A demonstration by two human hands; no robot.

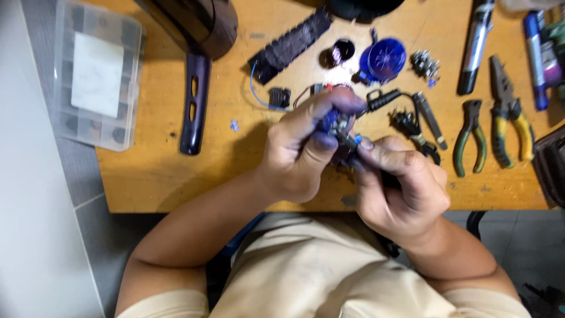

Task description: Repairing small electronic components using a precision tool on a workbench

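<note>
My left hand [300, 147] pinches a small blue and metal part [336, 125] above the wooden table [176, 171]. My right hand [400, 185] meets it from the right, fingertips closed on the same small part; what exactly it grips is hidden by the fingers. Thin wires run from the part toward a small black component [279, 97] and a black cable plug [384, 98] on the table.
A blue fan-like wheel [385, 59], a black ribbed strip [291, 44], a dark casing piece [194, 103], tweezers [429, 118], two pliers [471, 138] [509, 126], a black pen-like tool [477, 47] and a clear compartment box [97, 73] lie about.
</note>
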